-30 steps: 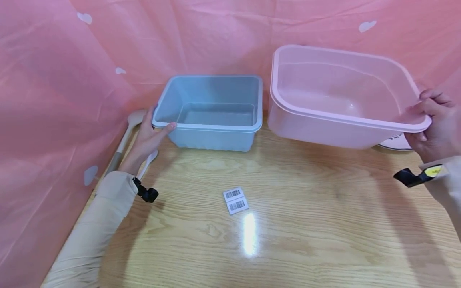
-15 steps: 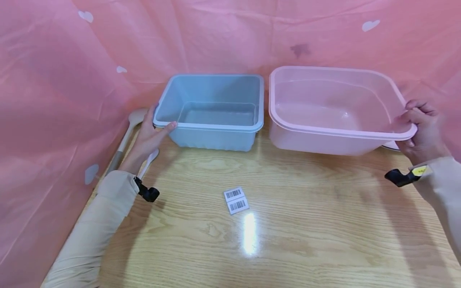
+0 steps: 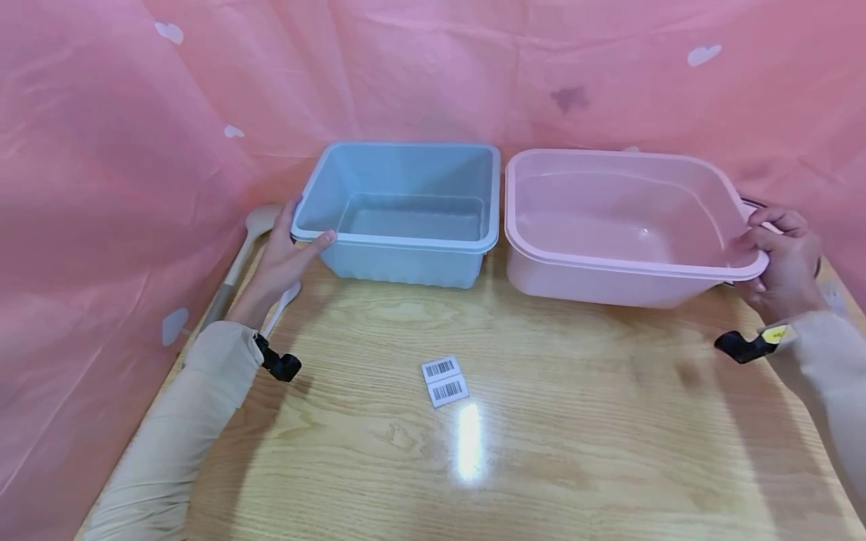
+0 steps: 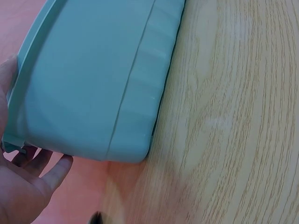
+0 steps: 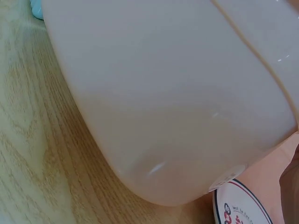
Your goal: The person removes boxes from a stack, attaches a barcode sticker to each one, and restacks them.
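Note:
My left hand [image 3: 289, 252] grips the near left corner of a light blue plastic basin [image 3: 399, 259], thumb over the rim. In the left wrist view the blue basin [image 4: 88, 79] stands on the wood, with my fingers [image 4: 57, 173] below its rim. My right hand [image 3: 781, 259] holds the right end of a larger pink plastic basin [image 3: 609, 282] by its rim. The right wrist view shows the underside and side of the pink basin [image 5: 154, 116], close over the table and slightly tilted. Both basins hold nothing and sit side by side.
Barcode labels [image 3: 445, 381] lie mid-table. A long-handled spoon [image 3: 233, 263] and a smaller white spoon [image 3: 283, 304] lie beside my left arm. Behind the pink basin's right end is a white plate [image 5: 240, 205] with a dark rim. Pink cloth [image 3: 419, 68] hangs at the back and left.
The pink basin has come down toward the table and moved slightly left in my right hand, levelling out. My left hand and the blue basin have hardly moved.

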`<action>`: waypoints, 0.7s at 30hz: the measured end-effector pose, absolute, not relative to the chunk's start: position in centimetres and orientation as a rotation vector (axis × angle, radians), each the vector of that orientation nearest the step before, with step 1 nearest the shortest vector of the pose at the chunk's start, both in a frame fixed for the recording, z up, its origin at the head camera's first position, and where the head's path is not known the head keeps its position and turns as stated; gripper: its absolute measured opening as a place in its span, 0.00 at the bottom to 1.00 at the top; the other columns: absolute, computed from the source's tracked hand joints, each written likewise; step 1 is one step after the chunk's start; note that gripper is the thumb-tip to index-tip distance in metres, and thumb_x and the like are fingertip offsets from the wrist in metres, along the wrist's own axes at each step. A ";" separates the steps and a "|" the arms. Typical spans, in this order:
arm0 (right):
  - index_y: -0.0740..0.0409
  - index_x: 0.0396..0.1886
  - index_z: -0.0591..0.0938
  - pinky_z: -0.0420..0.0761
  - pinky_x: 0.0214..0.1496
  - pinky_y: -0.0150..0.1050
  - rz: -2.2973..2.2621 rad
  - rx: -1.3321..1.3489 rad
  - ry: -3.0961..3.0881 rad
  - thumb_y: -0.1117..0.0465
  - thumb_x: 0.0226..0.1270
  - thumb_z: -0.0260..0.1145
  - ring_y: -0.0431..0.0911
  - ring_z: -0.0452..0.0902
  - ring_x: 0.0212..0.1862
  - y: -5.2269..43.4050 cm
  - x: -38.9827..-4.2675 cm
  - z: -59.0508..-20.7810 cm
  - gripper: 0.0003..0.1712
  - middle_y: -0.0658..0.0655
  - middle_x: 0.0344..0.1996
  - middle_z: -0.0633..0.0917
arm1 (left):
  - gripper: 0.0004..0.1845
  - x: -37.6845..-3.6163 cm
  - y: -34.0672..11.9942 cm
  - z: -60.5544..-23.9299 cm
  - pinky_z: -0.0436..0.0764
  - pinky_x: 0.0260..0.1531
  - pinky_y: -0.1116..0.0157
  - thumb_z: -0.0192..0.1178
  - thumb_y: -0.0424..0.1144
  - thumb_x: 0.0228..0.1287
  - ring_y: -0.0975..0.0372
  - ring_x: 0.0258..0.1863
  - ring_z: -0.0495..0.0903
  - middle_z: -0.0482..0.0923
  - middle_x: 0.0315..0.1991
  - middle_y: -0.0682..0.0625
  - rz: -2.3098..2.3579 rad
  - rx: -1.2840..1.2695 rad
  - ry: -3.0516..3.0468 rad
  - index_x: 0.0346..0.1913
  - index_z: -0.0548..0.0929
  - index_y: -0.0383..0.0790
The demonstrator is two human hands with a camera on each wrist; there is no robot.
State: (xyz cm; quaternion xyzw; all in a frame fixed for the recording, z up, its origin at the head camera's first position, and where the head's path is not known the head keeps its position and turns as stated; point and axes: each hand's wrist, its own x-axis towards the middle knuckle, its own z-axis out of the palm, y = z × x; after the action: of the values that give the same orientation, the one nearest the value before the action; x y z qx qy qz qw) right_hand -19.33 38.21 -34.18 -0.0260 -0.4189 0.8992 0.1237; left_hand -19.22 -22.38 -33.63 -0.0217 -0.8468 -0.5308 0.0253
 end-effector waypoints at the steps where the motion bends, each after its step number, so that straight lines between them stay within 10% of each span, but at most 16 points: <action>1: 0.70 0.25 0.75 0.32 0.07 0.32 2.613 -0.087 -1.242 0.91 0.51 0.43 0.42 0.60 0.01 38.2 -19.3 -34.3 0.19 0.58 0.11 0.77 | 0.47 -19.4 -22.5 -34.0 0.47 0.74 0.46 0.64 0.47 0.63 0.52 0.74 0.51 0.51 0.75 0.46 -1.639 -0.069 -2.616 0.77 0.45 0.53; 21: 0.69 0.24 0.76 0.32 0.07 0.34 2.582 -0.098 -1.286 0.93 0.47 0.44 0.42 0.59 0.02 38.2 -19.5 -36.1 0.21 0.58 0.09 0.76 | 0.45 -17.3 -21.1 -32.1 0.50 0.73 0.47 0.62 0.41 0.65 0.49 0.73 0.53 0.54 0.73 0.40 -1.678 -0.085 -2.591 0.77 0.46 0.42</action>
State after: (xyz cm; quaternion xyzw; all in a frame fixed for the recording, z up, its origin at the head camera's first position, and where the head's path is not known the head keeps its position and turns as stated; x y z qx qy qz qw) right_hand -19.50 38.17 -36.11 -0.0338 -0.4418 0.8874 0.1274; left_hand -17.34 -21.10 -32.15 -0.0274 -0.8387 -0.5433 0.0266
